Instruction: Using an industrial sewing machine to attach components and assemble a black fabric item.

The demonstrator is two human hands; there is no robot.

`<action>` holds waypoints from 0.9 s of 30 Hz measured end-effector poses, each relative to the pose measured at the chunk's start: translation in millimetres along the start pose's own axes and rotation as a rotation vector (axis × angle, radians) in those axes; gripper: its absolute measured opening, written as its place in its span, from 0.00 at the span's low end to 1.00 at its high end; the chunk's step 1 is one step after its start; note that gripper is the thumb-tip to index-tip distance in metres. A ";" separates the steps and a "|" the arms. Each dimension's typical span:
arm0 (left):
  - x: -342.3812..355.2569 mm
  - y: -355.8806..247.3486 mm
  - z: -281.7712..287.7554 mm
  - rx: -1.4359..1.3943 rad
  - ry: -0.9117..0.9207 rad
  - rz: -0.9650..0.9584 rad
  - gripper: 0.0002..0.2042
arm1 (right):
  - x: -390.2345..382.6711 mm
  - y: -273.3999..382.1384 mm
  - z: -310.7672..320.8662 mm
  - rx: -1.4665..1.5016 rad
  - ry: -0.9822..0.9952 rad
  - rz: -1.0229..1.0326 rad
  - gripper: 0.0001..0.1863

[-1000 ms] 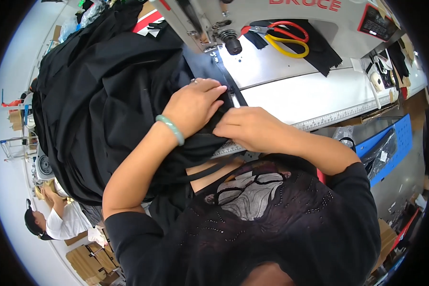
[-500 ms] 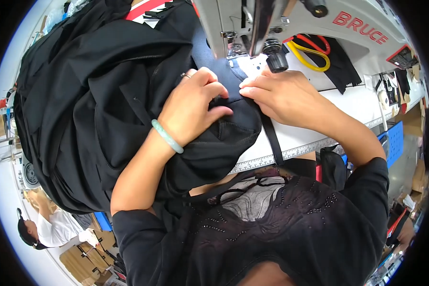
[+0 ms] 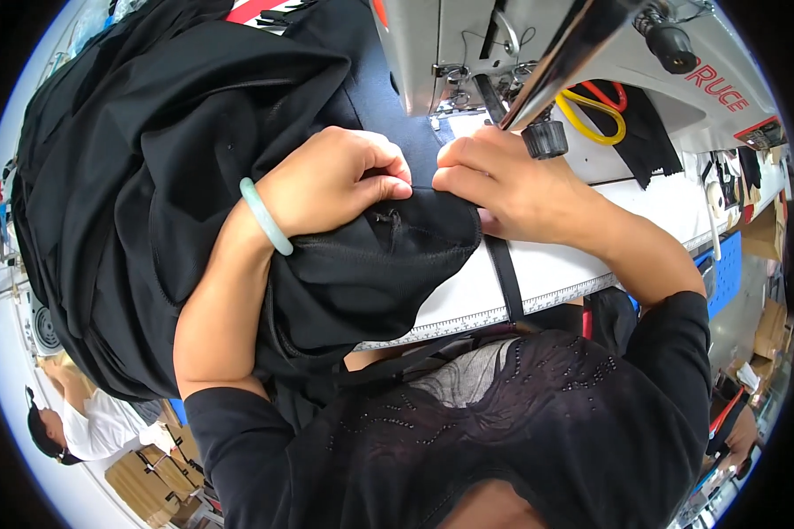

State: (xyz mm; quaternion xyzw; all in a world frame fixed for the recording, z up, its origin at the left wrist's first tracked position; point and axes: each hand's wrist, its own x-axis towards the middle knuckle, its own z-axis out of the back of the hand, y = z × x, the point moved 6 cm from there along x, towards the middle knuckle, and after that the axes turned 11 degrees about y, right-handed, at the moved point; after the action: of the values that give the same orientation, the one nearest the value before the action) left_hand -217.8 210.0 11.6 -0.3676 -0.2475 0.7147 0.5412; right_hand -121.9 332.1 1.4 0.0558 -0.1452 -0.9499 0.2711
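A large heap of black cloth with stitched seams spreads over the left of the table and hangs off its front edge. My left hand, with a pale green bangle on the wrist, pinches the folded edge of this cloth between thumb and fingers. Close by on the right, my right hand grips the same edge, its fingertips partly hidden. Between the two hands the edge runs fairly straight. Just beyond them stands the grey sewing machine, its needle area above a smooth dark blue stretch of cloth.
Scissors with yellow and red handles lie under the machine arm beside a black cloth piece. A measuring scale runs along the table's front edge. A narrow black strap crosses it. Another person works at far left.
My left thumb and fingers, apart before, have closed on the cloth edge. The right hand still grips the cloth. The whole view has shifted slightly, with the machine now further right.
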 end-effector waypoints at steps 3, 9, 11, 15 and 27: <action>-1.9 -12.5 -5.7 0.166 -0.081 -0.020 0.11 | -3.1 9.1 5.1 -0.206 -0.099 0.088 0.19; -28.9 -54.0 -34.9 0.280 -0.213 -0.086 0.33 | -11.5 23.2 9.8 -0.403 -0.175 0.353 0.07; -32.3 -62.3 -48.2 0.220 -0.144 -0.056 0.48 | -12.4 24.7 9.3 -0.395 -0.134 0.344 0.07; -28.1 -69.0 -67.4 0.509 -0.128 0.093 0.47 | -14.8 24.4 4.4 -0.272 0.144 0.208 0.18; -23.8 -57.3 -65.7 0.743 -0.195 0.134 0.31 | -20.5 7.8 20.3 -0.289 -0.053 0.212 0.21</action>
State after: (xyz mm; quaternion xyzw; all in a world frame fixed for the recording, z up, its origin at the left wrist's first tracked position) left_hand -128.3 201.1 20.9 -0.0923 0.0023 0.8210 0.5634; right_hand -104.5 341.6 23.6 -0.0242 -0.0192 -0.9281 0.3712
